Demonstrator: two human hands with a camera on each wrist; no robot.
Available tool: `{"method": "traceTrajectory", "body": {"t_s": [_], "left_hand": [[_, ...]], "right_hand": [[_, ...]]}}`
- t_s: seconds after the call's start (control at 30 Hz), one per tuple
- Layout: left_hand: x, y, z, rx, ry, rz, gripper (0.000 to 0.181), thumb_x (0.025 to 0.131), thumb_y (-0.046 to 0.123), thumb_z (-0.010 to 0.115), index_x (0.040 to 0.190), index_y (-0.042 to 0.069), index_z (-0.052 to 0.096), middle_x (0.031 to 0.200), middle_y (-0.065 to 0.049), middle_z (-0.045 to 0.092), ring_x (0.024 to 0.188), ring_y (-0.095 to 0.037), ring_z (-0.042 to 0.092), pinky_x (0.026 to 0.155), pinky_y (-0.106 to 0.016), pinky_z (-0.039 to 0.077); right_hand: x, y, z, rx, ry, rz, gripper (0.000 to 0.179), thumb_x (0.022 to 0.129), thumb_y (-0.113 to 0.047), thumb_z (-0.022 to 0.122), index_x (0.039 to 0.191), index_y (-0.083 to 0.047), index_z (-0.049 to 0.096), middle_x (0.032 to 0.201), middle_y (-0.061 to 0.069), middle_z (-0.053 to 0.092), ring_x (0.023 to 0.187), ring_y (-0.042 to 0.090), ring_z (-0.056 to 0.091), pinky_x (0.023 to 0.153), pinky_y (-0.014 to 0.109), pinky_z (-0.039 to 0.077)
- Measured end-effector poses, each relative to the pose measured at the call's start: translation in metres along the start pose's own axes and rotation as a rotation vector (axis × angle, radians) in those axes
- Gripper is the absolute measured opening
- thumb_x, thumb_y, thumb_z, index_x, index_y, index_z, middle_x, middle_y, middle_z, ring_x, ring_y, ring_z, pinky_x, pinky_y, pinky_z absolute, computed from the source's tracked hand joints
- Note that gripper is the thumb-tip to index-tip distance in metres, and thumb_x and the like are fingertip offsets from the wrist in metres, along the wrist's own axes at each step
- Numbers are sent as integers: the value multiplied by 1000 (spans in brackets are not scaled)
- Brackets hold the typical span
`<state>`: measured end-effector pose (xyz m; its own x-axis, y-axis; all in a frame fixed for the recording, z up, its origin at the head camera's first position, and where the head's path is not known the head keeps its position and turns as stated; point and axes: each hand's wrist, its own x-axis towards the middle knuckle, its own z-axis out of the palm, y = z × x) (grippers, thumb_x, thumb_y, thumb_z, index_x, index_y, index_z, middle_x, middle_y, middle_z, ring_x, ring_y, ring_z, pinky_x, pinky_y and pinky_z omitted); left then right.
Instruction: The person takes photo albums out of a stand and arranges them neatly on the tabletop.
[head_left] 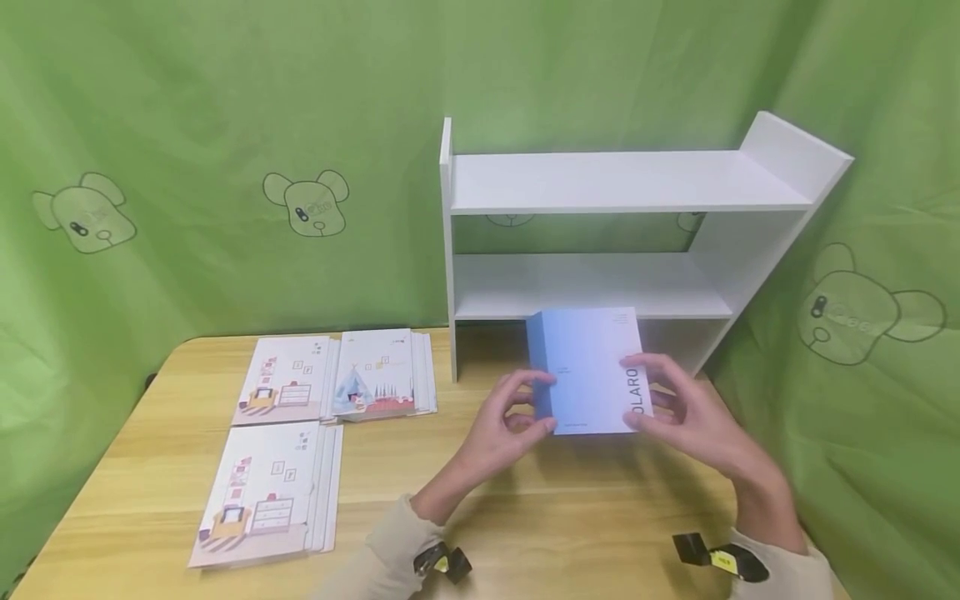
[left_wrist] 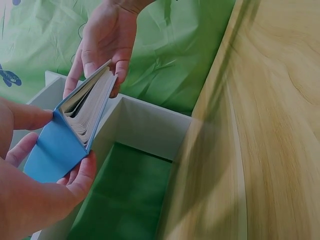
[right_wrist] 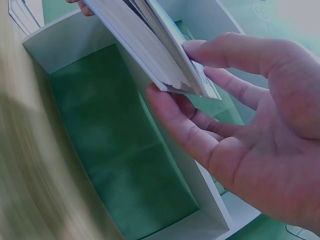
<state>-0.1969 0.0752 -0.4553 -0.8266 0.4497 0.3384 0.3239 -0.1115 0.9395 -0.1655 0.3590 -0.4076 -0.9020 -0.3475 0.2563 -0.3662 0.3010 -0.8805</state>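
Observation:
A book with a pale blue-to-white cover is held up in front of the white shelf unit, its cover facing the head camera. My left hand grips the darker blue spine side, thumb and fingers on its edges. At the opposite edge, my right hand pinches the book over the printed letters "OLARO". In the left wrist view, the book is seen end-on, pages slightly fanned between the covers. The right wrist view has the right hand's thumb and fingers on the two covers of the book.
Three stacks of illustrated booklets lie on the wooden table: one back left, one beside it, one front left. The shelf unit stands at the back right, its right side near the green curtain.

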Motion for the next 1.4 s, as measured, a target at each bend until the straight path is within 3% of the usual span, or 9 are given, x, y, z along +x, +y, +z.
{"method": "traceTrajectory", "body": {"t_s": [0.8, 1.13, 1.4], "left_hand": [[-12, 3, -12, 2, -10, -21, 51, 91, 2, 74, 137, 18, 58, 138, -6, 51, 116, -31, 60, 92, -38, 61], [-17, 4, -17, 6, -11, -16, 51, 91, 5, 75, 137, 17, 58, 140, -5, 52, 116, -36, 59, 93, -38, 61], [-20, 6, -20, 16, -4, -23, 51, 91, 4, 74, 137, 17, 58, 141, -4, 51, 117, -32, 59, 93, -38, 61]], "right_hand": [[4, -1, 12, 16, -30, 26, 68, 89, 5, 74, 148, -6, 41, 152, 24, 35, 120, 11, 60, 91, 36, 60], [6, -2, 16, 5, -34, 34, 68, 88, 5, 75, 147, -7, 43, 147, 25, 41, 123, 35, 60, 89, 38, 61], [7, -1, 19, 24, -49, 61, 69, 88, 3, 76, 147, -9, 42, 148, 23, 41, 124, 43, 57, 90, 38, 61]]}}
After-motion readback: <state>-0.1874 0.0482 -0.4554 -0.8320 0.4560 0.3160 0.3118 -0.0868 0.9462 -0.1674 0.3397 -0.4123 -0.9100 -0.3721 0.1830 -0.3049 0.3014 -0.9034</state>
